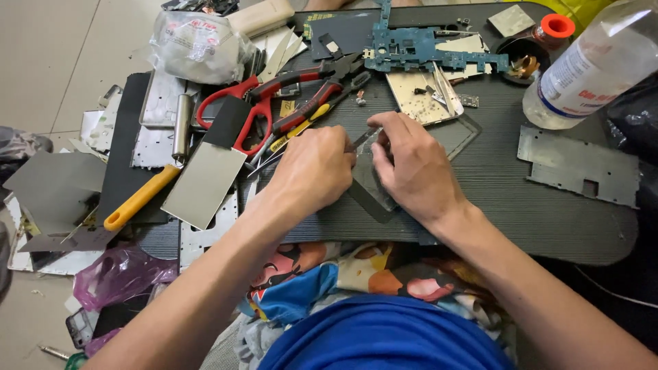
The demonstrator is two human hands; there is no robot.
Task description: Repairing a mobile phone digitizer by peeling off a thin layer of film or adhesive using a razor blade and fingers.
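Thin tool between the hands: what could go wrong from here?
1. The left hand drives the thin tool toward the right hand pressing on the grey panel; a slip could jab a finger.
2. The small screw lies loose nearby and could get knocked off the black board.

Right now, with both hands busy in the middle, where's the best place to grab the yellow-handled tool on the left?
Grip the yellow-handled tool around its yellow handle, coming from the left and above. The handle lies diagonally on the dark sheet, exposed along its whole length, its lower-left end free. Its upper end runs under the grey metal plate, so that end is blocked.
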